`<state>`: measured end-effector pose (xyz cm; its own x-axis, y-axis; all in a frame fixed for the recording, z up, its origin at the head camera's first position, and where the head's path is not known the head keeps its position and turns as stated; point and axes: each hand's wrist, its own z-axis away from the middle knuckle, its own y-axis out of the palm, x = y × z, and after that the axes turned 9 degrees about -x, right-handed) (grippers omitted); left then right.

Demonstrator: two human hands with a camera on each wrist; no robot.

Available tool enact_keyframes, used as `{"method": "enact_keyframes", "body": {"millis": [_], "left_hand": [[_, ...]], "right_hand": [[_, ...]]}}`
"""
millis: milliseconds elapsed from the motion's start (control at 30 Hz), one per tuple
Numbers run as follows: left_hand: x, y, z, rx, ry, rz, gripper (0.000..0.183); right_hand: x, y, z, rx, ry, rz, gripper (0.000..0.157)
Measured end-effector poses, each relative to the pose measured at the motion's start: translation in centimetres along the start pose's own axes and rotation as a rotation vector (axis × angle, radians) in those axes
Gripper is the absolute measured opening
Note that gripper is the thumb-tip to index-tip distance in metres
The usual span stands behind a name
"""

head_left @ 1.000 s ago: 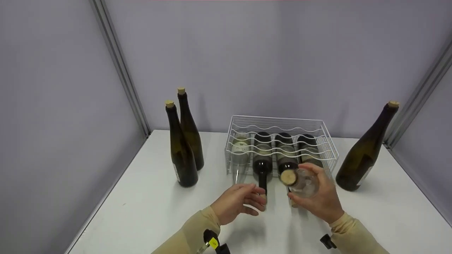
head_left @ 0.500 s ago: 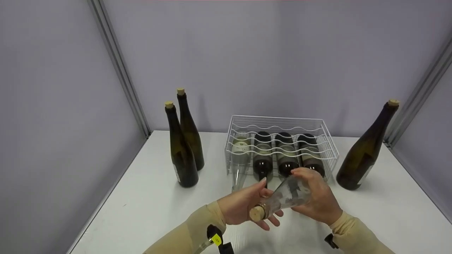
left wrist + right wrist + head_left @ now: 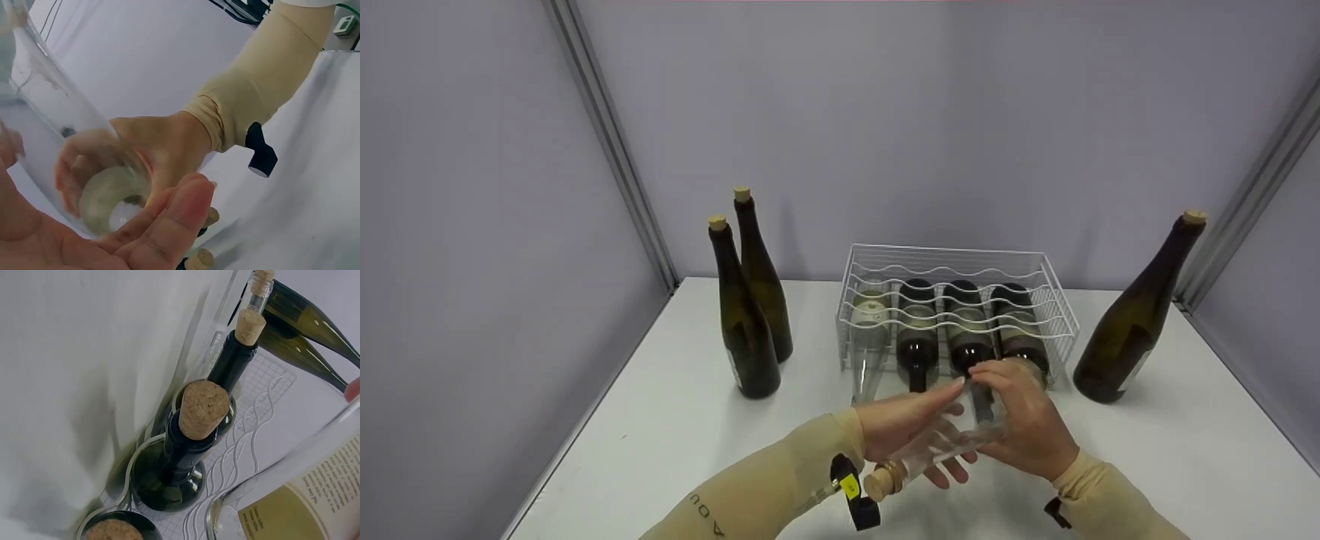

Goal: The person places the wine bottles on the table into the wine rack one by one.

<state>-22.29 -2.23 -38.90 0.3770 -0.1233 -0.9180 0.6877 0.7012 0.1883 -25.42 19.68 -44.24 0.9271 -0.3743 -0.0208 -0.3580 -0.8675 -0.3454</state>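
A clear glass bottle (image 3: 922, 452) with a cork in its neck is tilted in front of the rack, neck pointing down to the left. My right hand (image 3: 1030, 424) grips it around the body near its base. Under and beside the bottle is my left hand (image 3: 898, 421), thumb and fingers mostly extended, not wrapped around the glass. In the left wrist view, the left fingers (image 3: 174, 219) lie near the base of the bottle (image 3: 50, 84), which crosses the palm. A printed label shows on the bottle (image 3: 298, 506) in the right wrist view.
Behind the hands stands a white wire rack (image 3: 949, 249). A clear bottle (image 3: 870, 346) and several dark bottles (image 3: 917, 351) lie in it, necks toward me. Two dark corked bottles (image 3: 750, 337) stand at left, another dark bottle (image 3: 1125, 337) at right. Walls surround the white table (image 3: 660, 427).
The clear bottle has turned from its cork facing me to pointing down-left. My left hand has moved right, coming under the bottle. The right hand keeps its grip.
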Motion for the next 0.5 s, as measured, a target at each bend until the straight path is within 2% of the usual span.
{"method": "enact_keyframes", "body": {"millis": [100, 333, 500], "left_hand": [[0.1, 0.3, -0.2, -0.009, -0.029, 0.031, 0.083], [0.2, 1.1, -0.2, -0.037, -0.022, 0.161, 0.033], [0.4, 1.4, -0.3, -0.067, 0.013, 0.204, 0.024]], "right_hand": [[0.1, 0.2, -0.1, -0.011, -0.022, 0.0, 0.076], [0.2, 0.3, -0.5, -0.026, -0.064, 0.02, 0.076], [0.2, 0.5, -0.3, -0.02, -0.058, 0.031, 0.079]]}}
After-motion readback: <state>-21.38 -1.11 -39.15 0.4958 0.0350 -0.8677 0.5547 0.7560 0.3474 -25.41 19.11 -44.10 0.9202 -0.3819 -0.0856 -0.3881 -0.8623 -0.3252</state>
